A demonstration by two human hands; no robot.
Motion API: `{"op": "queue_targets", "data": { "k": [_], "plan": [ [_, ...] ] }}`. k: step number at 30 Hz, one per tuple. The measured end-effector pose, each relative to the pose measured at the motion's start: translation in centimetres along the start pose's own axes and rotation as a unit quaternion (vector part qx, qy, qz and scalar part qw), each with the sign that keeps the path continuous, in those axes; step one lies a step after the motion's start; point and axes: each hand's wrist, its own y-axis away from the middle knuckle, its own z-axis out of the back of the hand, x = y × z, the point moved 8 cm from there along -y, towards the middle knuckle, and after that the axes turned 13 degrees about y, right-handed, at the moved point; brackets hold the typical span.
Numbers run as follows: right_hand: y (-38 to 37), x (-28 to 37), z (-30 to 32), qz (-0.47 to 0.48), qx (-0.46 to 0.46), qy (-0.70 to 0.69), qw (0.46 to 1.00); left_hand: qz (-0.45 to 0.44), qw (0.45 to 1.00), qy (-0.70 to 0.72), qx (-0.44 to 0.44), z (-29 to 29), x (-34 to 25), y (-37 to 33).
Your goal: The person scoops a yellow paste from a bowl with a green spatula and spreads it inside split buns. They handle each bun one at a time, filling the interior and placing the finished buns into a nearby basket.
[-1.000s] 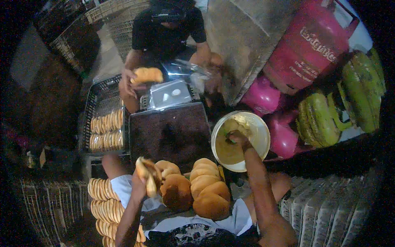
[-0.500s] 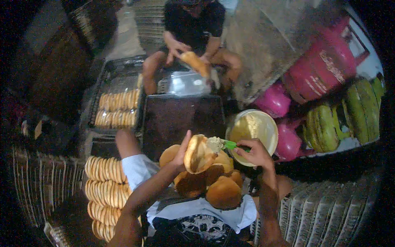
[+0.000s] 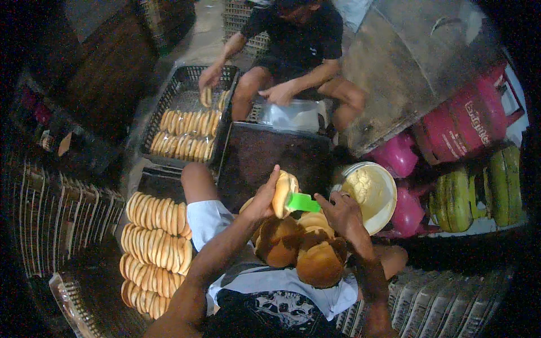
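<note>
My left hand holds up a split bun, its cut side turned to the right. Against that opening rests the flat blade of a green spatula, and my right hand grips its handle. Pale cream shows along the bun's inner edge. Below both hands, several round browned buns lie piled over my lap. Just right of my right hand stands a white bucket with yellowish cream inside.
At my left lie rows of filled-looking buns. Ahead, a black crate holds wrapped buns, and a co-worker's hand reaches into it. A dark box sits between us. Pink gas cylinders and green ones stand right.
The cream-loaded spatula has moved left into the bun, and its blade now looks mostly bare. The bun has closed up more. The co-worker's hand has gone to the crate with a bun. The view has shifted.
</note>
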Motion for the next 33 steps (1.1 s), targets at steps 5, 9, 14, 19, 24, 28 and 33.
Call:
{"op": "queue_targets", "data": {
  "k": [5,9,14,19,24,28,33],
  "plan": [
    [2.4,-0.2,-0.7,-0.086,0.014,-0.016,0.996,-0.005,0.992,-0.124,0.035,0.1,0.9,-0.7],
    [3.8,2.1,-1.0,-0.037,-0.02,-0.06,0.997,-0.051,0.986,-0.153,-0.028,2.5,0.1,-1.5],
    [7.2,-3.2,-2.3,-0.173,-0.017,-0.163,0.971,-0.078,0.994,-0.062,-0.042,2.9,-1.7,-1.9],
    [11.9,-9.9,-0.6,-0.289,-0.119,-0.159,0.937,-0.067,0.998,-0.013,-0.006,2.3,-3.8,-3.5],
    [13.9,-10.6,-0.9,-0.29,-0.122,-0.202,0.927,-0.29,0.914,-0.274,-0.08,4.4,-8.2,-9.3],
    [15.0,-10.7,-1.8,-0.295,-0.117,-0.19,0.929,-0.348,0.624,-0.677,-0.177,6.6,-6.6,-11.0],
    [17.0,-11.1,-1.8,-0.338,-0.136,-0.186,0.912,-0.184,0.089,-0.975,-0.085,7.1,0.1,-14.2]
  ]
}}
